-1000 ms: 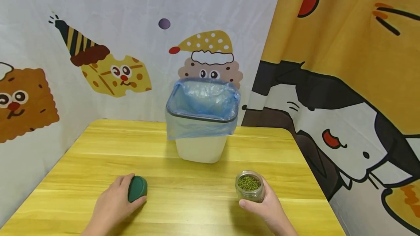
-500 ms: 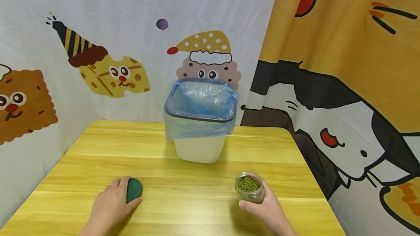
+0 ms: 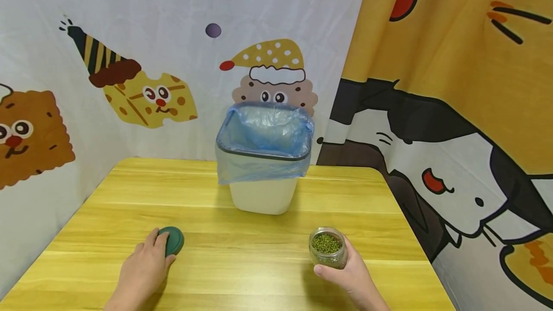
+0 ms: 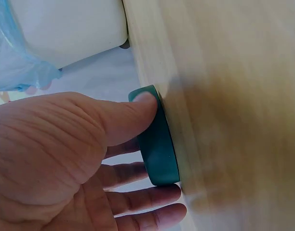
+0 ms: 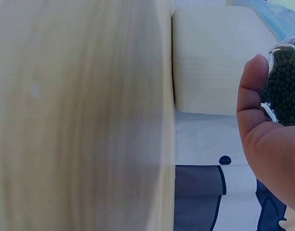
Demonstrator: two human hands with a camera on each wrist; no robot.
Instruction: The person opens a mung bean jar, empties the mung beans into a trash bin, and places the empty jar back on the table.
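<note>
A round green jar lid lies on the tabletop at the front left in the head view, its face up. My left hand pinches the lid by its edge. In the left wrist view, the thumb presses one side of the lid, while fingers reach along the far side and underneath is wood. Toward the front right, my right hand grips an open glass jar of small green beans, raised a little off the table. Only part of that jar shows in the right wrist view.
At the back middle of the wooden table stands a cream bin lined with a blue plastic bag. Behind the table hang a white cartoon-printed cloth and a yellow one.
My left hand has shifted slightly left and laid the lid from a tilted position down flat on the table. The right hand with the jar has barely moved.
</note>
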